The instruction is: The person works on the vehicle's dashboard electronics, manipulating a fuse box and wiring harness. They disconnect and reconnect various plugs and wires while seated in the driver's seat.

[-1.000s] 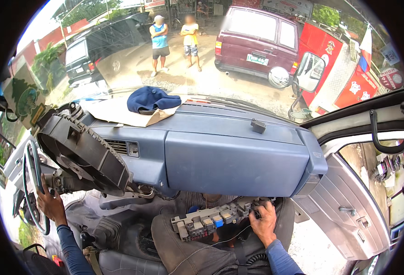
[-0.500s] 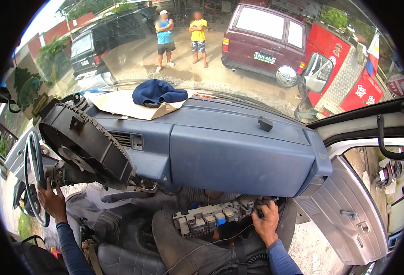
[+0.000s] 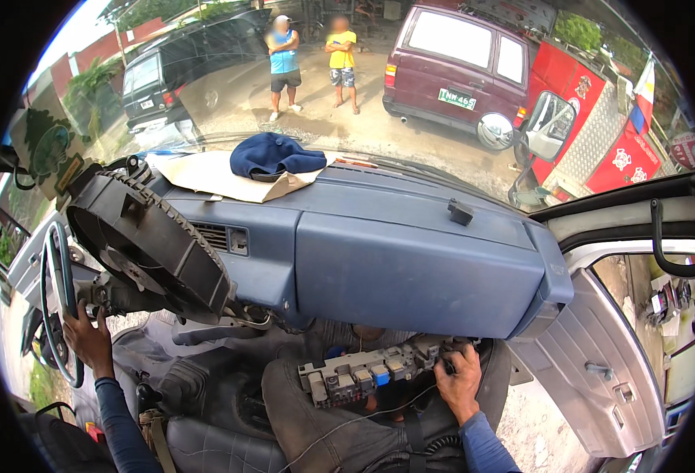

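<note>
A long grey fuse box (image 3: 355, 376), set with several relays, one of them blue, lies across my thighs. At its right end my right hand (image 3: 461, 380) is closed, fingers bent over the end by a small dark part. A thin wire (image 3: 340, 430) runs over my lap toward the box. Far to the left, my left hand (image 3: 91, 347) reaches up to the steering column (image 3: 115, 299), beside the steering wheel (image 3: 56, 303). Its thumb and fingers close near the column's side; what they pinch is too small to make out.
Above my knees juts the blue dashboard (image 3: 418, 272), with a dark blue cap (image 3: 273, 158) on a cardboard sheet and a small black block (image 3: 460, 211). The gear lever (image 3: 149, 396) stands left. An opened door (image 3: 592, 378) is at right. Two people stand outside.
My left hand's fingers have shifted slightly at the steering column. The right hand and the fuse box stay almost where they were; the whole view has moved a little.
</note>
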`<state>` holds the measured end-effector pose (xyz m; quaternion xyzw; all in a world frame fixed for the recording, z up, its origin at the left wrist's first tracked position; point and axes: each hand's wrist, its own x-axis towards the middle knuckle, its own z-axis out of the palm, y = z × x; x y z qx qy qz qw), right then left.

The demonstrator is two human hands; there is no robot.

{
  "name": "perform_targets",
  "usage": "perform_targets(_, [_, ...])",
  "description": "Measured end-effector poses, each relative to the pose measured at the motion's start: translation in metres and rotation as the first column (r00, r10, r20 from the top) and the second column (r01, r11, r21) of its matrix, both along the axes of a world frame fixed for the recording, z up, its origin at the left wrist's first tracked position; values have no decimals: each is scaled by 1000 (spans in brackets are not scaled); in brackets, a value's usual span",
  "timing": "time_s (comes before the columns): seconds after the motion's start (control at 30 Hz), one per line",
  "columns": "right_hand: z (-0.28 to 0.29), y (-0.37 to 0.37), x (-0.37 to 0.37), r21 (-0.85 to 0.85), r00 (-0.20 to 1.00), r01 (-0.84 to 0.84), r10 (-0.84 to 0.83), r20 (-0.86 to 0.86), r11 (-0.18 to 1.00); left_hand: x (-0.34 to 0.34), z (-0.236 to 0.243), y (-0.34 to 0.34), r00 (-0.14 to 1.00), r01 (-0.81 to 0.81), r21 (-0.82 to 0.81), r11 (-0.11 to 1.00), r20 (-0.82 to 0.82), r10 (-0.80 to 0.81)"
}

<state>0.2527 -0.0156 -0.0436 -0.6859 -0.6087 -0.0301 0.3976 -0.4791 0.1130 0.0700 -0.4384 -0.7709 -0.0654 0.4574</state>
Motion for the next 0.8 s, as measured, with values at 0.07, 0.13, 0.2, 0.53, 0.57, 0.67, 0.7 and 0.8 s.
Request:
perform_targets(0.07, [2,3,0,11,1000,0,0,1,1000,7,3,-4,999,-25,1,1000,22,25])
perform_targets(0.13, [-1,2,-2,-22,1000,-4,4,-11,1000,10,7,-14,998,-48,-22,999,26,48])
perform_targets(0.2, [1,3,-2,-13,1000,-7,7,-20,1000,15,10,-13,998,-59,-32,998,34,60])
perform_targets(0.53, [-6,6,3,33,1000,3,-4,27,999,8,3,-4,986,-158,-58,986,-60,154])
perform_targets(0.57, [-6,6,3,31,1000,-3,2,25,1000,11,5,-2,981,-193,-96,976,-12,193])
perform_targets(0.67, [-9,5,5,47,1000,-7,7,-4,999,8,16,-3,970,-232,-147,962,43,241])
perform_targets(0.7, [-8,4,6,44,1000,-8,9,-10,999,1,15,-4,972,-218,-163,962,52,229])
perform_targets(0.8, [-9,3,5,27,999,-9,9,-33,1000,-21,13,-13,992,-120,-135,984,31,125])
